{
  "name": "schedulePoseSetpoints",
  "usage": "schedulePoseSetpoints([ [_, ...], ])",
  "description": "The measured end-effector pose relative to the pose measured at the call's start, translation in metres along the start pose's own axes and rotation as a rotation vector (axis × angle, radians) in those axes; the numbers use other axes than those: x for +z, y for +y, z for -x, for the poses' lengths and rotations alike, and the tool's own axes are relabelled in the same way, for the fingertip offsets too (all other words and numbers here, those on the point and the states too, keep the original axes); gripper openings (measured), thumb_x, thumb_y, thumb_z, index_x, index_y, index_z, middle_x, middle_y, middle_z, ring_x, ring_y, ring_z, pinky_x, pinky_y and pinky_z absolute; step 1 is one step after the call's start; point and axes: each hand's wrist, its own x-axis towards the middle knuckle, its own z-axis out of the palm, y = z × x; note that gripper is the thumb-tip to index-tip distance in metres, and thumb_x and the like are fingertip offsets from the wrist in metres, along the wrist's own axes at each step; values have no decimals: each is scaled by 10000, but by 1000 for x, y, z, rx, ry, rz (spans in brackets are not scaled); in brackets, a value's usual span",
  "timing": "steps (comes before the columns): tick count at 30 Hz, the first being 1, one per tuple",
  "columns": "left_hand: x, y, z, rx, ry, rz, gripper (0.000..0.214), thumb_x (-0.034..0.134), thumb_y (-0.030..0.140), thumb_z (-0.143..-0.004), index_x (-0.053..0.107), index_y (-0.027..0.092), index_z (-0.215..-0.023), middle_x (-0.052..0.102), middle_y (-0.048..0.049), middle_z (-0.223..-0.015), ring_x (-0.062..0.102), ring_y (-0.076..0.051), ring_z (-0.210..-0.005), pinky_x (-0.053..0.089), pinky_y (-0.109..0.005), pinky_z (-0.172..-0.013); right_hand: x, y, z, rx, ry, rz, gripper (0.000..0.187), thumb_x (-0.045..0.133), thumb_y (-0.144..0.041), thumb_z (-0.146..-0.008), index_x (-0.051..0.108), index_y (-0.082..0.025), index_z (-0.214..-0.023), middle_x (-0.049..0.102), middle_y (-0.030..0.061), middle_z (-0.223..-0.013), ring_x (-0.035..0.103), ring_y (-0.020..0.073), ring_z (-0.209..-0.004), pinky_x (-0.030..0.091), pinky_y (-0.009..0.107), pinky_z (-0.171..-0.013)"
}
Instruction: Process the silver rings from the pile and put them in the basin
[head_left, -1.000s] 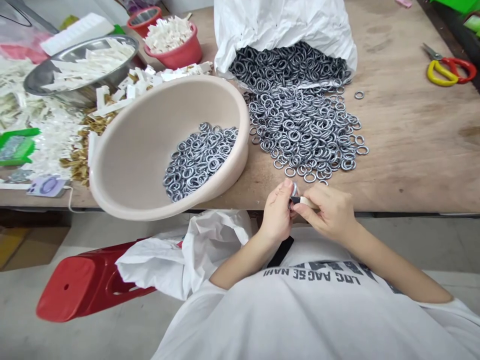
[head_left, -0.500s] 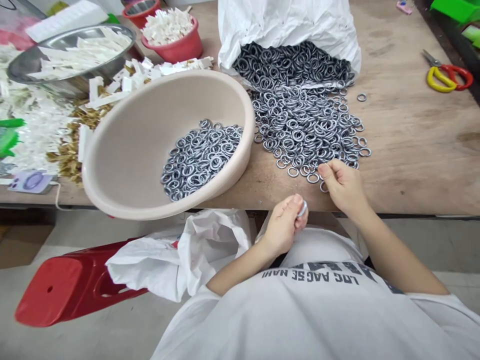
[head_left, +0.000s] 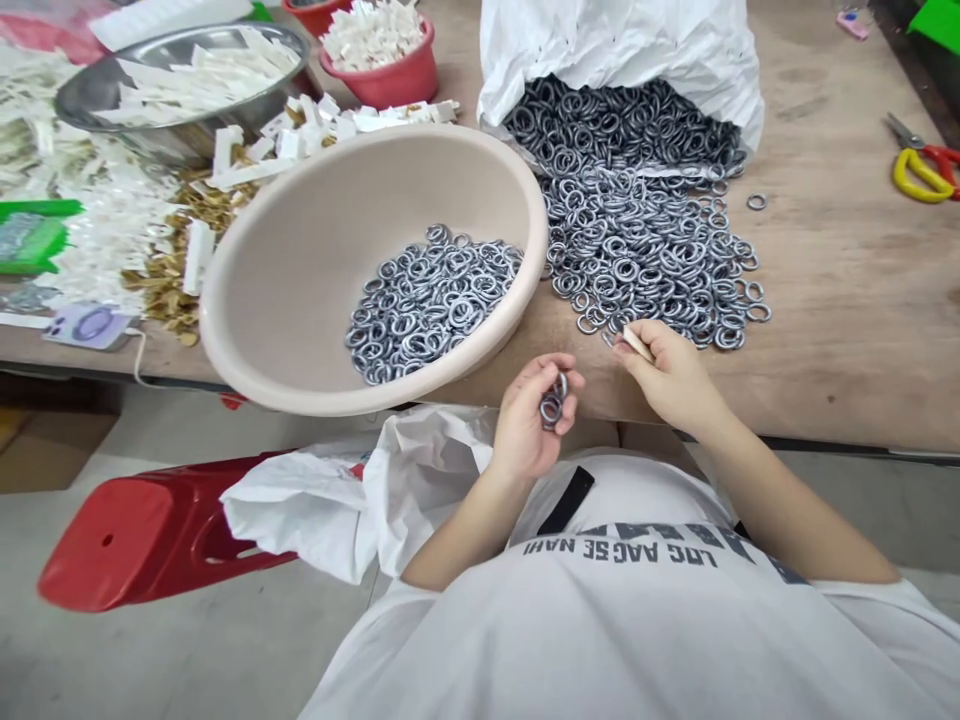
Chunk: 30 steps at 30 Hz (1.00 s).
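Several dark grey metal rings (head_left: 553, 408) lie in the curled fingers of my left hand (head_left: 529, 420), which is turned palm up just over the table's front edge. My right hand (head_left: 671, 375) is closed in a pinch on a small pale stick-like piece (head_left: 637, 343), its exact kind unclear. The fingertips are at the near edge of a heap of loose rings (head_left: 645, 245) on the table. That heap spreads from the mouth of a white woven sack (head_left: 622, 40). To the left, a large beige basin (head_left: 277, 230), tipped toward me, holds more rings (head_left: 435, 300).
Scissors (head_left: 922, 175) with yellow and red handles lie at the right. A steel bowl (head_left: 180, 140) and a red tub (head_left: 394, 80) with white pieces stand at back left. Below the table are a red stool (head_left: 112, 540) and a white bag (head_left: 315, 510).
My left hand has moved up and left and turned, showing the rings in its palm. My right hand has shifted slightly left, and a pale piece now shows in its pinch. The view has shifted.
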Motion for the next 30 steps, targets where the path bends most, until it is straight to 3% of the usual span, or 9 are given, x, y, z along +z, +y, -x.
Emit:
schedulePoseSetpoints([
  [3, 16, -16, -1, 29, -48, -85, 367, 725, 485, -837, 650, 171, -1010, 600, 18, -752, 430, -39, -483, 245, -159, -386, 4, -8, 19, 90, -63, -545, 242, 566, -451, -951, 568, -214, -896, 529, -36, -673, 465, 117, -539, 381, 252, -520],
  [6, 30, -29, -1, 106, -71, -148, 398, 711, 550, -843, 654, 175, -962, 570, 28, -724, 386, -38, -497, 282, -167, -430, 11, -14, 37, 137, -33, -719, 269, 651, -474, -901, 578, -215, -890, 543, -46, -666, 467, 103, -538, 388, 235, -509],
  [10, 38, -34, 1, 127, -72, -142, 403, 717, 550, -839, 609, 163, -805, 521, 34, -698, 368, -46, -541, 317, -163, -488, 11, -7, 49, 80, 57, -653, 221, 733, -380, -845, 611, -213, -921, 622, -13, -800, 574, 132, -712, 491, 266, -673],
  [13, 40, -34, 4, 88, -102, -116, 421, 718, 525, -849, 543, 158, -740, 453, 43, -663, 339, -47, -545, 299, -159, -491, 4, -1, 51, -17, 106, -555, 297, 750, -290, -817, 625, -235, -1081, 653, 12, -956, 612, 158, -839, 513, 303, -782],
  [15, 41, -36, 6, 58, -133, -111, 439, 734, 525, -833, 514, 160, -727, 412, 53, -636, 316, -47, -532, 283, -158, -483, -1, 2, 51, -78, 91, -495, 280, 730, -253, -818, 646, -234, -1084, 661, 20, -977, 622, 173, -886, 509, 320, -819],
  [18, 44, -41, 7, 6, -173, -123, 480, 740, 564, -810, 488, 167, -714, 370, 63, -592, 292, -48, -506, 247, -162, -462, -6, 4, 49, -83, 67, -522, 152, 712, -289, -832, 653, -210, -948, 644, 5, -863, 607, 162, -797, 499, 305, -749],
  [21, 48, -43, 7, -30, -185, -108, 499, 701, 593, -832, 460, 176, -704, 351, 66, -561, 278, -51, -479, 209, -171, -440, -10, 7, 50, -45, 91, -531, 196, 678, -390, -881, 624, -202, -899, 614, -7, -783, 570, 148, -707, 470, 287, -669],
  [27, 55, -39, 6, -20, -140, -70, 512, 687, 585, -847, 448, 171, -663, 364, 58, -580, 279, -46, -466, 212, -191, -428, -16, 9, 65, -279, 132, -34, 313, 605, -452, -948, 597, -194, -771, 552, -8, -689, 486, 130, -640, 347, 278, -616],
  [30, 56, -39, 6, -25, -117, -82, 531, 703, 614, -818, 456, 169, -664, 375, 55, -597, 288, -45, -473, 228, -198, -433, -14, 8, 69, -297, 121, 77, 385, 574, -475, -965, 541, -198, -699, 531, -11, -668, 446, 119, -604, 309, 277, -592],
])
